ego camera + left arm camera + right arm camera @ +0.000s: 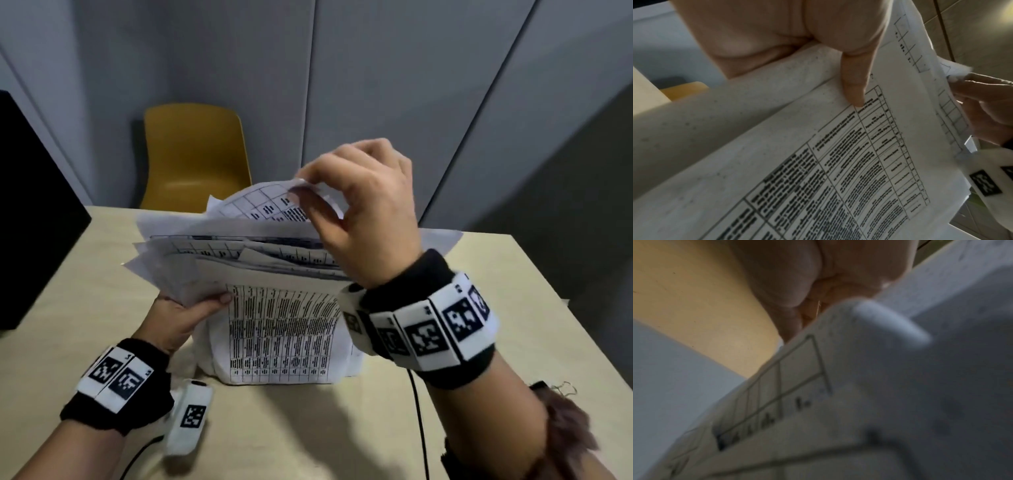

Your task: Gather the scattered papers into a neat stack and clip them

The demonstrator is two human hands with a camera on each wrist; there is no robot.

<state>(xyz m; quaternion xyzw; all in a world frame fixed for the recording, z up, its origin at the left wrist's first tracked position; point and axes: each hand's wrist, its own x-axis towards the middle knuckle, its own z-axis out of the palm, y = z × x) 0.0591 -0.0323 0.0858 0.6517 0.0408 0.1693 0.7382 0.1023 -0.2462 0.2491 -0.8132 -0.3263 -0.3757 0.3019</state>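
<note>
The left hand (pixel 178 317) grips the loose bundle of white printed papers (pixel 281 329) at its left edge, standing it on the pale wooden table (pixel 308 428). The right hand (pixel 363 212) pinches the top corner of the rearmost sheet.

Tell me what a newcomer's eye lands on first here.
The ragged papers in mid-frame, stood on the beige table, sheets fanned out of line. The right hand pinches a top corner from above; the left hand grips the left edge. Behind them stands a yellow chair.
</note>
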